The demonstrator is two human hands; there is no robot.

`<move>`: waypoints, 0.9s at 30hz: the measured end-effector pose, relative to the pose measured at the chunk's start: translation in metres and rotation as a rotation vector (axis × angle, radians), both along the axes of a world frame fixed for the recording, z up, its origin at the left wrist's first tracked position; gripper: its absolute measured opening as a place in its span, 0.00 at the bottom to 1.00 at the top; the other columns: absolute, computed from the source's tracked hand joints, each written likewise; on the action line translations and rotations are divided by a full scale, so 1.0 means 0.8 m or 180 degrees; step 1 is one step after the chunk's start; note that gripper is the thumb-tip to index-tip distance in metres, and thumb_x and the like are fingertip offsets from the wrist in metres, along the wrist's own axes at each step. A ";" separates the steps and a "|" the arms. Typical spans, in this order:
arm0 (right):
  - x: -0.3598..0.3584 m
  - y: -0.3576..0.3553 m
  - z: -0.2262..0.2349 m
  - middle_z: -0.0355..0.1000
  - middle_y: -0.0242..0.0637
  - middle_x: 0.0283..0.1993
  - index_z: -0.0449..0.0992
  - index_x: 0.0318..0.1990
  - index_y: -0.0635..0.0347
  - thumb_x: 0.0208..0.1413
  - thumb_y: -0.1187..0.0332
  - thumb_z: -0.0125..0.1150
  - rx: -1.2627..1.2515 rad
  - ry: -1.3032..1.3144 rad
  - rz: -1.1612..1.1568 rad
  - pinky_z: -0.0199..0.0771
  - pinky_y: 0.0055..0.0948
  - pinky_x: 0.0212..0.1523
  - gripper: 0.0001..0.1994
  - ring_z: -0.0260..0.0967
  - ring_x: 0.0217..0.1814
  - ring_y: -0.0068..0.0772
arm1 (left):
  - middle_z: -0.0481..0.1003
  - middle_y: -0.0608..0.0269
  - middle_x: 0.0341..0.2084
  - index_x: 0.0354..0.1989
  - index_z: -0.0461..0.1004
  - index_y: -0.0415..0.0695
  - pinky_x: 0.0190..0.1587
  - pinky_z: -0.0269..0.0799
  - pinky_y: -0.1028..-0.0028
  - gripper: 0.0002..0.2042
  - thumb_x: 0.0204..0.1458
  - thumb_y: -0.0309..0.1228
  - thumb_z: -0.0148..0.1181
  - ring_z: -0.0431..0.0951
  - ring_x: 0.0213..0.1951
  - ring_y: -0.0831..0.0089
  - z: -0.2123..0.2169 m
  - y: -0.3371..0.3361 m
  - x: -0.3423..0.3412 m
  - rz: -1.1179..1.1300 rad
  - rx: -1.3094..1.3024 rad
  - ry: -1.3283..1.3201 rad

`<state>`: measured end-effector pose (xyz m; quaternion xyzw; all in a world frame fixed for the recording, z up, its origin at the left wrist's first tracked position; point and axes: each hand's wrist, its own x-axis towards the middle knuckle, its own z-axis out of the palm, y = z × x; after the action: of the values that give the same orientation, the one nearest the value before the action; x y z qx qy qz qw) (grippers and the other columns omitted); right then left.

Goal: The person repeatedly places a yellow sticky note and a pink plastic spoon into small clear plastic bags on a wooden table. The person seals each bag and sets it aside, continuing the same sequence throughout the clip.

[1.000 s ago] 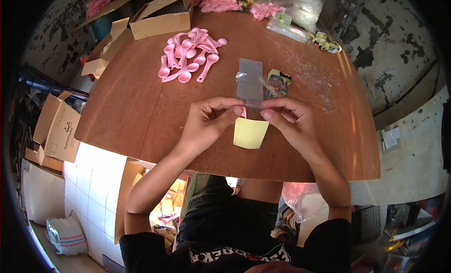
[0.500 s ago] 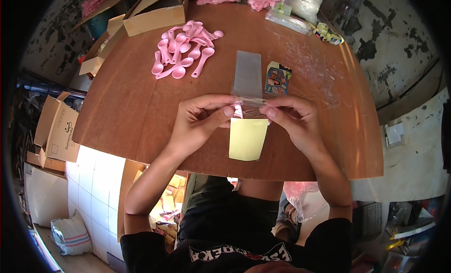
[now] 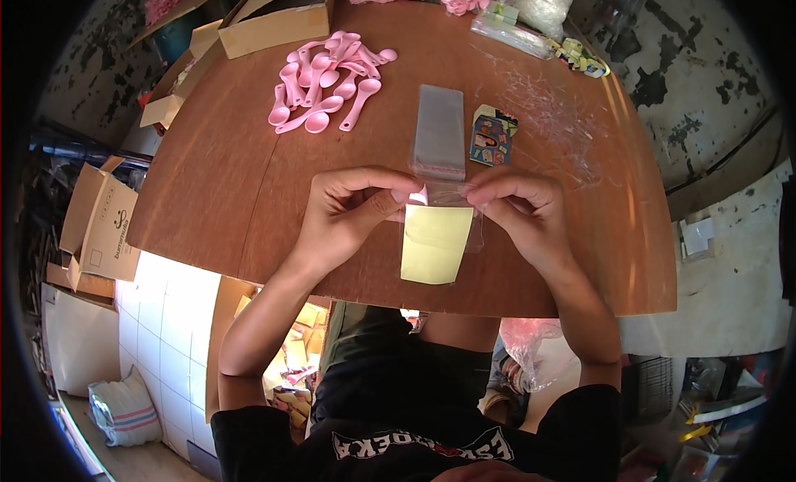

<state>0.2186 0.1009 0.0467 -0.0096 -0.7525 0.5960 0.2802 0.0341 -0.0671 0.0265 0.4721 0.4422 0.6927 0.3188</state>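
Note:
Between my two hands is a clear plastic bag (image 3: 475, 235) with a pale yellow card (image 3: 435, 245) in it. My left hand (image 3: 350, 212) pinches the bag's upper left edge between thumb and forefinger. On the opposite side, my right hand (image 3: 526, 206) grips the upper right edge in the same way. A bit of something pink (image 3: 418, 197) shows above the card beside my left fingertips; most of it is hidden. Just beyond my hands lies a stack of clear plastic bags (image 3: 439, 129). Small printed cards (image 3: 491, 142) rest to the right of that stack.
A pile of pink spoons (image 3: 323, 80) occupies the table's (image 3: 215, 183) far left part. Thin plastic strips (image 3: 551, 117) are scattered at the right. Along the back edge stand an open cardboard box (image 3: 278, 26) and plastic packs (image 3: 514, 36). Another carton (image 3: 99, 221) stands beyond the left edge.
My fingers have come slightly nearer to me at the bag's top. The yellow card has shifted a little, and more of the clear bag shows at its right side.

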 end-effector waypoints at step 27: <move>0.003 -0.042 -0.003 0.72 0.44 0.51 0.70 0.52 0.67 0.58 0.79 0.61 -0.0181 -0.0487 0.0357 0.81 0.27 0.48 0.15 0.77 0.49 0.34 | 0.77 0.57 0.45 0.47 0.77 0.36 0.45 0.81 0.74 0.18 0.47 0.14 0.67 0.79 0.44 0.73 0.010 -0.103 0.010 0.0316 -0.0592 0.0280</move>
<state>0.2210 0.0676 0.0441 -0.0209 -0.7538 0.6294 0.1876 0.0423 -0.1495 0.0342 0.4480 0.5410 0.6423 0.3067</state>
